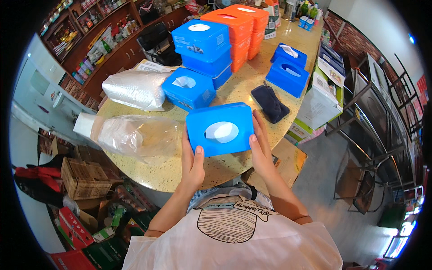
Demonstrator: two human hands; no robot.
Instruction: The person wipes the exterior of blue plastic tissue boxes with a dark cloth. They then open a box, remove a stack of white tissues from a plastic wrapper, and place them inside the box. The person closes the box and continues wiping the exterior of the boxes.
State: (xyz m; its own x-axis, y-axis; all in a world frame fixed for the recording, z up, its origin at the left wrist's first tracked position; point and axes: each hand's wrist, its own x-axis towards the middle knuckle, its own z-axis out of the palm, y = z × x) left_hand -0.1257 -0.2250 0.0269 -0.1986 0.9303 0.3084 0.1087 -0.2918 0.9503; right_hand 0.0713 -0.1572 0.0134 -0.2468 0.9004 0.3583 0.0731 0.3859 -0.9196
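Between my left hand and my right hand I hold a blue plastic tissue box by its two sides, with white tissue showing in its oval opening. Beyond it, another blue tissue box stands beside a stack of blue boxes. Stacks of orange tissue boxes rise behind. A dark folded cloth lies to the right, near two more blue boxes. Left of my hands lies a clear plastic bag around white tissue packs.
A silvery bubble-wrap package sits on the speckled stone counter. Cardboard boxes crowd the floor at left. At right are cartons against the counter's edge and metal-framed chairs. Bottles stand at the far end.
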